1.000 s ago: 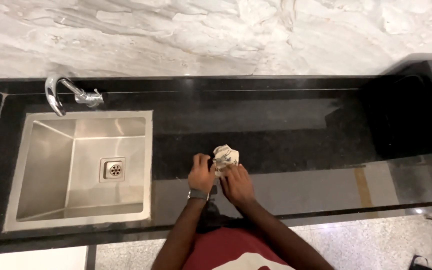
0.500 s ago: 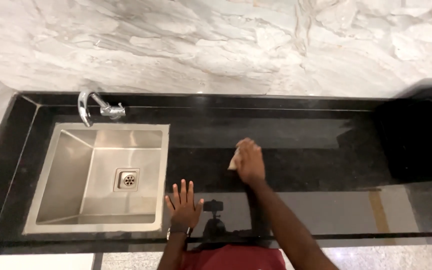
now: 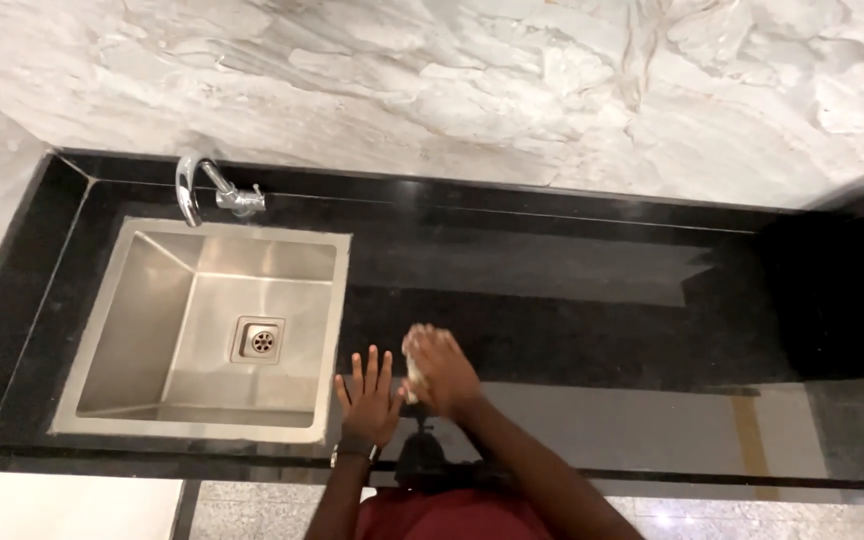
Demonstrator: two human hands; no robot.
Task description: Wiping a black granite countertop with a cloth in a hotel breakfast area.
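Black polished stone countertop (image 3: 572,300) runs L–R under you, w/ a marble wall (image 3: 452,90) behind it. Steel sink (image 3: 132,330) sits at your left, drain (image 3: 260,341) in the basin floor, chrome tap (image 3: 214,192) at its back rim. Nothing stands betw. your hands and the sink edge; counter to the right carries only reflections.

Your left hand (image 3: 368,398) lies flat on the counter just beside the sink's right rim, fingers spread apart, pointing away from you, a dark band on the wrist. Your right hand (image 3: 439,370) is just beside it, fingers together and curled down over a pale crumpled cloth (image 3: 414,371), pressing it to the counter. Only a sliver of cloth shows at the hand's left edge; long axis and heading can't be told, mostly hidden and blurred.
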